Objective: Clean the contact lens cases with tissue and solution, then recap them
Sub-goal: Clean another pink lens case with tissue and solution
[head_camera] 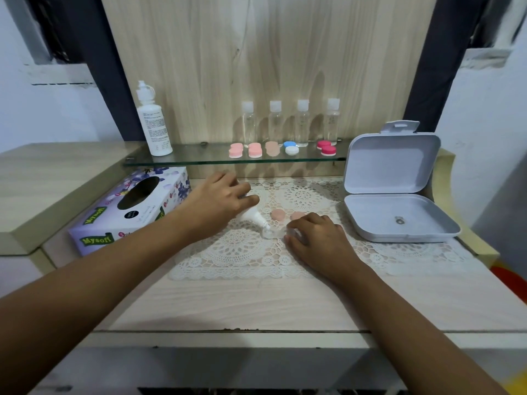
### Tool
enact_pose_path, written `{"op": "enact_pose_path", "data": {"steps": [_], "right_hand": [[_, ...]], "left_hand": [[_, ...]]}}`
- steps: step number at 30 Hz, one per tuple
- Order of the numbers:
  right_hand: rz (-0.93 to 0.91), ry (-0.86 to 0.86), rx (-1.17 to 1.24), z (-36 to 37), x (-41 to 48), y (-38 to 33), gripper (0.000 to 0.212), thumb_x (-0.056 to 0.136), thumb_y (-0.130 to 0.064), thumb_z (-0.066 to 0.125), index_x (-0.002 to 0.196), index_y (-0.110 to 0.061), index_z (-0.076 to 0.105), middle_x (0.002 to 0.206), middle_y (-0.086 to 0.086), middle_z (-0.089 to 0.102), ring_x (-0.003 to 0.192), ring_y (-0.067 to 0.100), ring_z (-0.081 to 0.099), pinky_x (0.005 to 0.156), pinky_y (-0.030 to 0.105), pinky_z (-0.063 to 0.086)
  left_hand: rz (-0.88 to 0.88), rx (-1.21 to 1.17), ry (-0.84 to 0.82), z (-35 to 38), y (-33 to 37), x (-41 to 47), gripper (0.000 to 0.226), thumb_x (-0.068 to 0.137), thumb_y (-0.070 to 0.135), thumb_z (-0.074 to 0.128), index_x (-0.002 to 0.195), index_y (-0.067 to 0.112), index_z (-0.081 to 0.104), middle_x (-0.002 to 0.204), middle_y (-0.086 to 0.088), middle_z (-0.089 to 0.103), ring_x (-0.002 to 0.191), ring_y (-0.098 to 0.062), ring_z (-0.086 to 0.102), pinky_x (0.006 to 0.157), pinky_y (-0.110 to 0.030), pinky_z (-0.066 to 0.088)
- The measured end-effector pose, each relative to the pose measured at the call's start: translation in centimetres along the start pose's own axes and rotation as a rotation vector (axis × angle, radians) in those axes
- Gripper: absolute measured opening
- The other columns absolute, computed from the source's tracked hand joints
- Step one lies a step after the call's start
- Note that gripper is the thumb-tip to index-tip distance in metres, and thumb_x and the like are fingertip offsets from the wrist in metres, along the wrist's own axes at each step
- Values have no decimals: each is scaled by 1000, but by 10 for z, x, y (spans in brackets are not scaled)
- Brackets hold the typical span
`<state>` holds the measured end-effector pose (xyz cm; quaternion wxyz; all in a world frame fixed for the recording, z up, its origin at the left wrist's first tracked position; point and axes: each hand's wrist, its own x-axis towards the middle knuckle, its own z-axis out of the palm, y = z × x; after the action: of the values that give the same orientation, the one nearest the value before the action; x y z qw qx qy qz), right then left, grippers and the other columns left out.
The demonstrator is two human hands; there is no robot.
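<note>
Squeeze gently, I'd say: a few drops per well, nozzle kept off the plastic. At mid-frame the left hand point(219, 195) grips the tilted solution bottle point(253, 216), tip down over the clear lens case point(269, 232) on the counter point(256, 303) — the right hand point(313, 236), fingers curled, pinches the case's right end. Two peach caps point(278, 215) lie just behind.

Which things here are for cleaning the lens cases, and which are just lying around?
In use: small white squeeze bottle in left hand, clear lens case by right hand, two peach caps, floral tissue box.
Lying about: open grey plastic box, four clear bottles on glass shelf.
</note>
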<state>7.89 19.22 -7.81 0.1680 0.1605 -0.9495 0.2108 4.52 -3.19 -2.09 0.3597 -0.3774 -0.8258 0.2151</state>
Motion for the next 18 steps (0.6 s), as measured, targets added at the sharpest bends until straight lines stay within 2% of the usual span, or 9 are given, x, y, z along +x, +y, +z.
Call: {"op": "enact_pose_path", "data": {"steps": [6,18], "right_hand": [[6,-4,13,0,1,1,30,91,-40,49,116,-26,59,123,-4,54,113,20,45,85,30,30],[46,-29,57,-1,3,1,31,89,-42,52,115,-28,60,124,-6,53,116,18,43,92,33,31]], "left_hand": [[-3,13,11,0,0,-1,55,54,6,85,105,17,68,86,-3,65,74,-25,58,70,-35,49],[-56,1,-38,-1,-3,2,55,55,12,87,106,11,67,89,-14,67,79,-32,63,69,-40,51]]}}
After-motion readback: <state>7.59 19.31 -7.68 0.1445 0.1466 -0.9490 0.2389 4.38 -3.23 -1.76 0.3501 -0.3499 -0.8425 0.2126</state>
